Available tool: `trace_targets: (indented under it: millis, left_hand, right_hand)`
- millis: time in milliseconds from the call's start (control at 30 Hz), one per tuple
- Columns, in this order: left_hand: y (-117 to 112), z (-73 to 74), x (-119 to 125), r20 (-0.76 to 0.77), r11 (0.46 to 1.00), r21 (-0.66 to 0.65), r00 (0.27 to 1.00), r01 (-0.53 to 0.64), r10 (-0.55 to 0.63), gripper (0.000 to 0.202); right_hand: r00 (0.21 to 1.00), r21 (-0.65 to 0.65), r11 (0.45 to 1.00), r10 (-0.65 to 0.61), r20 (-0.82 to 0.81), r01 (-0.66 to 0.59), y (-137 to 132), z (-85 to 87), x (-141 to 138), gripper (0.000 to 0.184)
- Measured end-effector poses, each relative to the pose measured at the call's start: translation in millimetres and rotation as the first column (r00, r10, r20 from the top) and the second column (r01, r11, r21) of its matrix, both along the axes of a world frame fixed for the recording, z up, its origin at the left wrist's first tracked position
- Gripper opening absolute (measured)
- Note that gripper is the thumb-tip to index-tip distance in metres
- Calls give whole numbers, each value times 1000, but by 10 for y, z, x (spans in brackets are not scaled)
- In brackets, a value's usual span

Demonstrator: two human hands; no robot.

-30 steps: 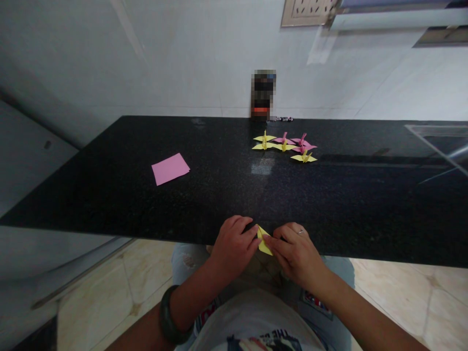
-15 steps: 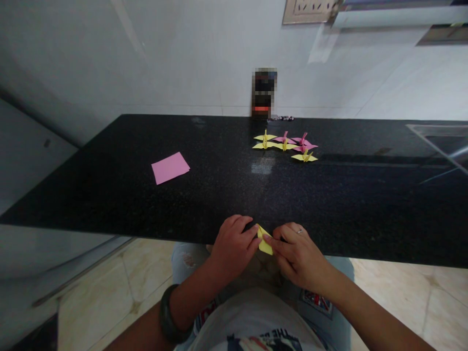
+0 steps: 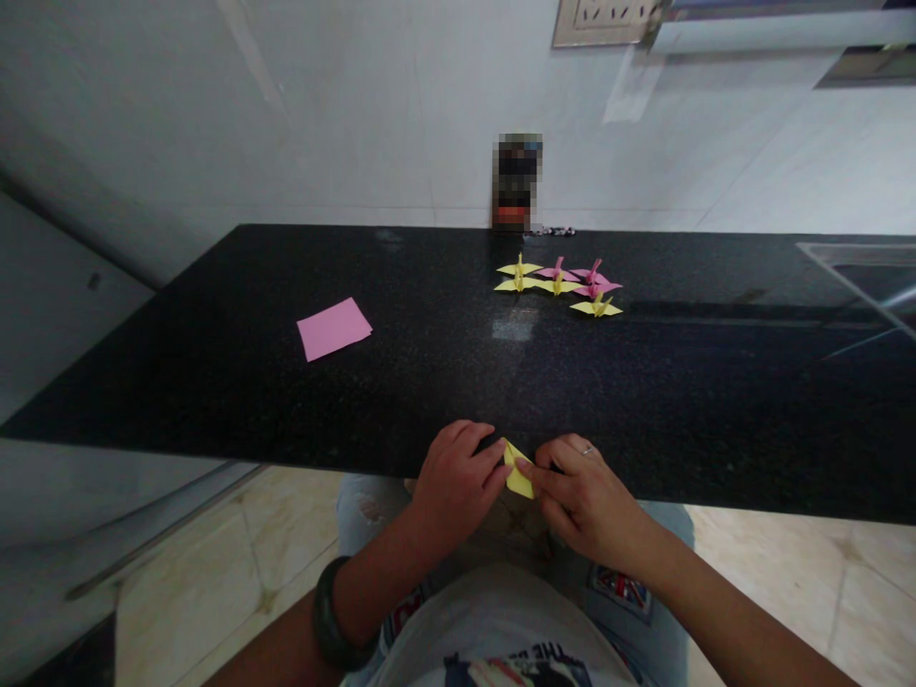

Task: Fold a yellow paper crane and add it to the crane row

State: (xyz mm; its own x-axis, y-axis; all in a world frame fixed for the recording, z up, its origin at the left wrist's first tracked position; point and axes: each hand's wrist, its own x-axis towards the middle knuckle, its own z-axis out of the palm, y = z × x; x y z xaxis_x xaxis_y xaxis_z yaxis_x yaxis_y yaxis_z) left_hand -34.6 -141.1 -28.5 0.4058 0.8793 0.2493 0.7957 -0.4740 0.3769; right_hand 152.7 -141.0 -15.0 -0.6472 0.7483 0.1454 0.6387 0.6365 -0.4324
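A small folded piece of yellow paper lies at the front edge of the black counter, between my two hands. My left hand pinches its left side, with thumb and forefinger at the paper's edge. From the right, my right hand presses a fingertip onto the paper, its other fingers curled in. Farther back stand several folded paper cranes, among them a yellow crane and a pink crane. To the left rests a stack of pink paper sheets.
The black counter runs along a pale wall. A blurred-out upright object stands against that wall, beside a beaded strand. At the right is a framed inset in the counter. A socket panel is above.
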Motion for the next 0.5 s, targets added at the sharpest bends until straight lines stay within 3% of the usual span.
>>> trace_targets:
  millis: [300, 500]
  left_hand:
    - [4, -20, -4, -14, 999, 44, 1000, 16, -15, 26]
    - [-20, -9, 37, -167, 988, 105, 981, 112, -93, 31]
  right_hand:
    - [1000, 4, 1000, -9, 8, 9, 8, 2, 3, 36]
    - [999, -12, 1000, -8, 33, 9, 3, -14, 8, 36]
